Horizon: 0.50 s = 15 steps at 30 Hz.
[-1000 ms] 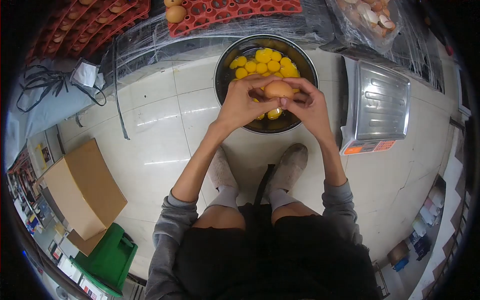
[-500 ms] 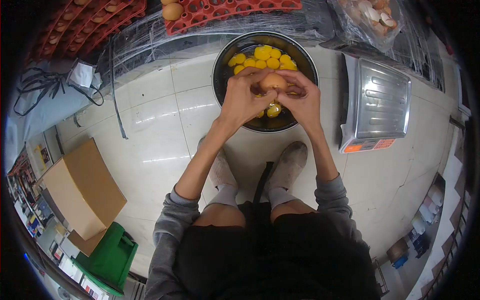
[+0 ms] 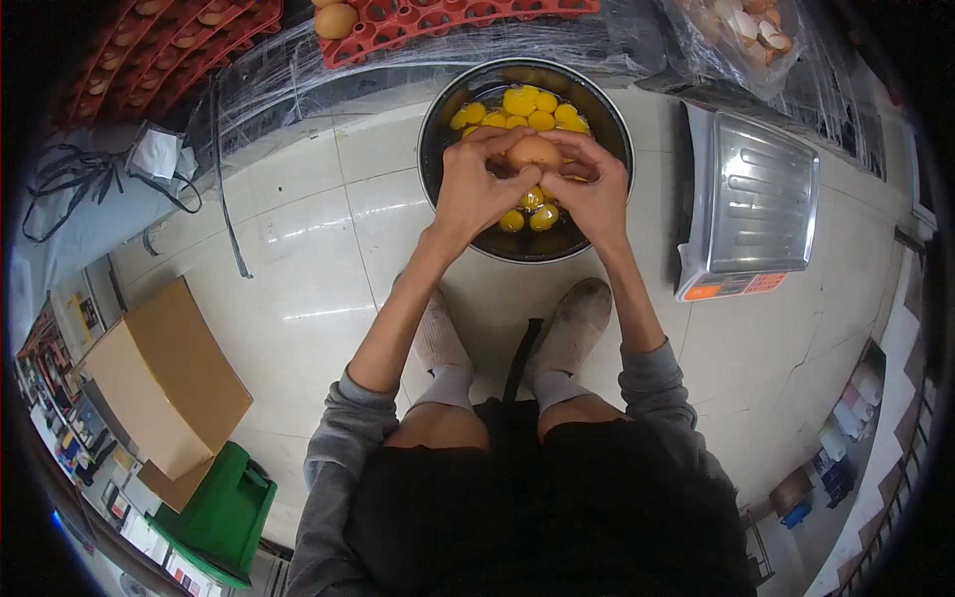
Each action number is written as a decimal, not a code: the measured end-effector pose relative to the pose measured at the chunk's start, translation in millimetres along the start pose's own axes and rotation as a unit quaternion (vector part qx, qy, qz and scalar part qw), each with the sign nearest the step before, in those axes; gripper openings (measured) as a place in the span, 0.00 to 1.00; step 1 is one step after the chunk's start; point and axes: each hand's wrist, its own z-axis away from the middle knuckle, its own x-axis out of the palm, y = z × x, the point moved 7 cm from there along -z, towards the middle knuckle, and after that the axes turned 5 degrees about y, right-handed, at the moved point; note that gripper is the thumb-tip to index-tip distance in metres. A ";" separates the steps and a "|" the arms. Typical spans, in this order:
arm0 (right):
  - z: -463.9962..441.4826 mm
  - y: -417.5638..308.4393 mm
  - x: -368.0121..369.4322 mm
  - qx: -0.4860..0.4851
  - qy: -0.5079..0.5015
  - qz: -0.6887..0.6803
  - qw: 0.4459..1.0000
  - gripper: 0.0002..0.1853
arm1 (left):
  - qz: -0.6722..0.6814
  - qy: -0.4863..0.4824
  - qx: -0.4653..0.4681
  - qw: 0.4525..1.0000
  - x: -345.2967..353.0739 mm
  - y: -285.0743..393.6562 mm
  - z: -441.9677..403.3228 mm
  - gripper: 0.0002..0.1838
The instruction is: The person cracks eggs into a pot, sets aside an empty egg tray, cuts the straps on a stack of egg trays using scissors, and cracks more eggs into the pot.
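Observation:
A brown egg (image 3: 534, 152) is held between both hands above a round dark bowl (image 3: 430, 149) on the floor. My left hand (image 3: 477, 187) grips the egg from the left and my right hand (image 3: 594, 192) from the right, thumbs meeting at its lower side. Several egg yolks (image 3: 520, 99) lie in clear liquid in the bowl, some of them hidden by the hands. Just below the thumbs, a yolk (image 3: 532, 197) shows over the bowl, near two others.
A red egg tray (image 3: 418, 30) with brown eggs (image 3: 336, 21) at its left end is beyond the bowl. Stacked trays (image 3: 149, 60) stand upper left, a bag of shells (image 3: 746, 35) upper right. A metal-topped scale (image 3: 761, 194) is right, a cardboard box (image 3: 169, 378) left.
Both hands and the egg have shifted slightly left and up in view. A yolk now shows below the thumbs, where the hands were before.

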 end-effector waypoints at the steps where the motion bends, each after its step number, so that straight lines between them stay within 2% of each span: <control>1: -0.3 -0.8 0.2 -0.003 0.004 0.007 1.000 0.21 | 0.005 0.001 -0.009 1.000 -0.1 -1.6 -0.1 0.20; 5: -0.9 -2.7 1.7 -0.002 0.007 0.017 1.000 0.21 | 0.009 0.007 0.000 1.000 0.1 -6.7 -2.0 0.20; 7: 0.3 -6.2 0.8 -0.006 0.025 0.054 0.998 0.21 | -0.055 0.032 0.082 0.995 -4.0 1.7 -2.2 0.20; 8: -0.4 -5.3 0.1 -0.006 0.025 0.054 0.998 0.21 | -0.055 0.032 0.082 0.995 -5.5 2.7 -2.8 0.20; 10: -3.3 -3.3 -0.2 -0.019 -0.006 0.041 0.999 0.21 | 0.032 -0.021 -0.041 0.998 -1.8 -11.7 -4.1 0.21; 14: -13.5 1.3 -5.7 -0.027 -0.074 -0.023 0.997 0.21 | 0.041 -0.031 -0.024 0.998 -7.9 -17.7 -12.3 0.21; 15: -13.7 5.7 -5.5 0.028 -0.103 -0.077 0.991 0.21 | 0.082 -0.068 -0.051 0.993 -4.3 -24.9 -13.2 0.20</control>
